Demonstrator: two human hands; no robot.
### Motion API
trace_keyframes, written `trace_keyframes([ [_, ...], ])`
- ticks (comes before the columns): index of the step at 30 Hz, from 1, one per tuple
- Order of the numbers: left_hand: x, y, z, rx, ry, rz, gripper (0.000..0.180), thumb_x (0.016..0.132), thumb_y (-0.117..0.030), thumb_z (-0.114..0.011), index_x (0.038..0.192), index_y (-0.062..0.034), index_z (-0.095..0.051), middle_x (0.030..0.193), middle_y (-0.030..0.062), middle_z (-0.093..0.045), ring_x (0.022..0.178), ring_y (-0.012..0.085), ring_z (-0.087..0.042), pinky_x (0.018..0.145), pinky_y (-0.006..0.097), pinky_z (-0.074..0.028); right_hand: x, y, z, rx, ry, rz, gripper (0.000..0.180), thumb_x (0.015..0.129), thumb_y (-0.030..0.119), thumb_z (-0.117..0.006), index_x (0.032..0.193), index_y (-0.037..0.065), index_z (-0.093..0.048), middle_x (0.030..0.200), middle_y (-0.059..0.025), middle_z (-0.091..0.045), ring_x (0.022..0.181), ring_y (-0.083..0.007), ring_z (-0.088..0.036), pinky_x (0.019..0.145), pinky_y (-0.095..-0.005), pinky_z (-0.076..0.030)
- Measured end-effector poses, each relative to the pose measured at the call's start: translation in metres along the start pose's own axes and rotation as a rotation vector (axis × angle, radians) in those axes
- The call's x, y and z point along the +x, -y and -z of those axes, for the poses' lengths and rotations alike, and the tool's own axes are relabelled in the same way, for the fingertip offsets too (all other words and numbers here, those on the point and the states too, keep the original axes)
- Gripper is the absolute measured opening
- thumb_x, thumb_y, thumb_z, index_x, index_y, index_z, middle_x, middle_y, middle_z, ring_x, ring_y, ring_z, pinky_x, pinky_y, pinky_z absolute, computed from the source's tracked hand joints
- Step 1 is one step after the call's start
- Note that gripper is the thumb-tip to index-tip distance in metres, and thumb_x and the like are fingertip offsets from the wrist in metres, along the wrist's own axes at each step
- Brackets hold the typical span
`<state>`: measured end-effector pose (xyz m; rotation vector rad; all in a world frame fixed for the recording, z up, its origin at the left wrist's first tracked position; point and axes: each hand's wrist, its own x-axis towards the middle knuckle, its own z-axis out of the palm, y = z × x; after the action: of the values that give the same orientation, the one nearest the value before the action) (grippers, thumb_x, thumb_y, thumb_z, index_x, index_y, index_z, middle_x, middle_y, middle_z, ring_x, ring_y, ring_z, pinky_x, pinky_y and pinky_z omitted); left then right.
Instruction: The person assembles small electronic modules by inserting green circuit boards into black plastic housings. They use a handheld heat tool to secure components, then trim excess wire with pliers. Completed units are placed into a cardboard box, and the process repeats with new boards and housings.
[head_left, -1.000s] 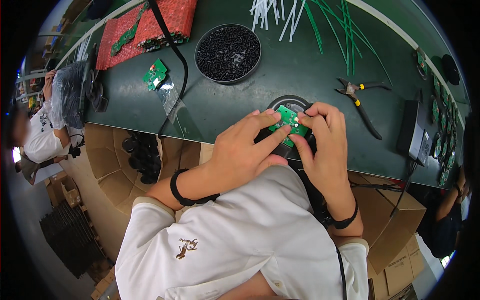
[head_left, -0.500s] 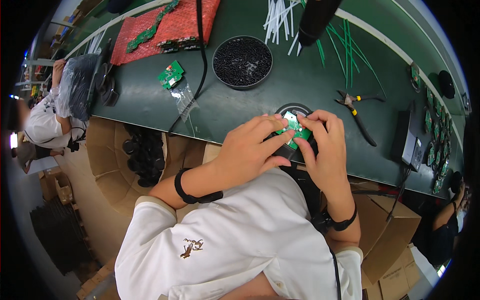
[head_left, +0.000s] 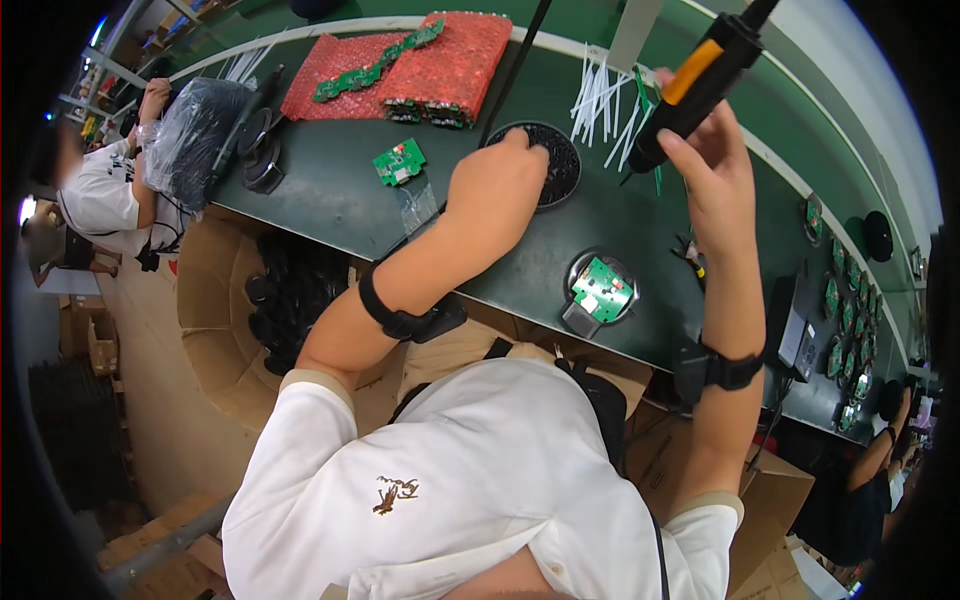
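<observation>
My left hand [head_left: 500, 185] is in the round dark bowl [head_left: 574, 185], its fingers curled down among the small black screws [head_left: 558, 150]. Whatever the fingertips pinch there is hidden. My right hand [head_left: 722, 180] is wrapped round a hanging black and orange electric screwdriver [head_left: 697, 80], thumb on the near side and fingers behind. The tool's tip points down to the left. Between my forearms, near the table's front edge, a green circuit board [head_left: 603, 289] lies in a round black housing [head_left: 580, 319], with neither hand touching it.
Red bubble wrap [head_left: 450, 60] with stacked circuit boards lies at the back left. One loose board [head_left: 400, 162] is left of the bowl. White strips [head_left: 598, 100] lie behind it. Pliers [head_left: 692, 258] are partly hidden by my right forearm. Several round units with boards [head_left: 832, 295] line the right side.
Both hands have left the circuit board in its housing. My left hand has moved forward into the screw bowl; my right hand has gone up to the screwdriver and taken hold of it.
</observation>
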<state>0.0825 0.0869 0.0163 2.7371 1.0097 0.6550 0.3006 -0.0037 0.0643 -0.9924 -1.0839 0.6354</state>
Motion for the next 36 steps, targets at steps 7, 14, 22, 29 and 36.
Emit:
trace_keyframes([
  [7,0.001,0.005,-0.013,-0.054,0.017,0.02,0.008,0.092,-0.011,-0.067,0.089,-0.0035,-0.066,0.094,0.0166,-0.064,0.085,0.0389,-0.068,0.073,0.05,-0.054,-0.001,0.008,-0.011,-0.198,0.022,-0.02,0.05,0.089,0.001,-0.078,0.134,-0.001,-0.057,0.112,-0.0094,-0.071,0.104,-0.0188,-0.07,0.093,-0.0342,-0.056],
  [14,0.0,0.005,-0.007,-0.146,-0.09,0.012,0.008,0.097,-0.013,-0.062,0.097,-0.0052,-0.061,0.091,0.016,-0.063,0.084,0.0403,-0.066,0.071,0.051,-0.053,-0.016,0.046,-0.025,-0.002,0.114,-0.167,0.042,0.087,0.001,-0.069,0.126,-0.004,-0.055,0.085,-0.0061,-0.061,0.068,-0.0164,-0.06,0.065,-0.0319,-0.049],
  [22,-0.006,0.007,0.0,-0.528,-0.164,-0.028,0.012,0.087,-0.002,-0.073,0.097,-0.0034,-0.068,0.09,0.0121,-0.07,0.073,0.025,-0.067,0.066,0.037,-0.053,-0.038,0.049,-0.032,0.018,-0.039,-0.11,0.031,0.091,0.0,-0.07,0.12,-0.003,-0.058,0.072,-0.0021,-0.054,0.056,-0.0117,-0.052,0.054,-0.0287,-0.041],
  [29,-0.046,-0.032,0.004,-0.979,0.164,0.09,0.012,0.087,-0.001,-0.076,0.099,-0.0033,-0.076,0.086,0.0042,-0.073,0.074,0.011,-0.067,0.065,0.026,-0.05,-0.048,0.052,-0.047,0.112,-0.107,-0.035,0.029,0.089,-0.002,-0.074,0.115,-0.005,-0.06,0.066,-0.0018,-0.056,0.052,-0.0105,-0.053,0.051,-0.0265,-0.042],
  [36,-0.054,-0.043,-0.016,-1.054,0.211,0.095,0.019,0.085,-0.001,-0.079,0.104,-0.0039,-0.078,0.084,0.0048,-0.073,0.072,0.0099,-0.067,0.065,0.027,-0.051,-0.054,0.049,-0.055,0.216,-0.137,0.023,0.029,0.09,-0.003,-0.072,0.116,-0.005,-0.06,0.065,-0.0027,-0.056,0.051,-0.0107,-0.052,0.051,-0.0258,-0.041],
])
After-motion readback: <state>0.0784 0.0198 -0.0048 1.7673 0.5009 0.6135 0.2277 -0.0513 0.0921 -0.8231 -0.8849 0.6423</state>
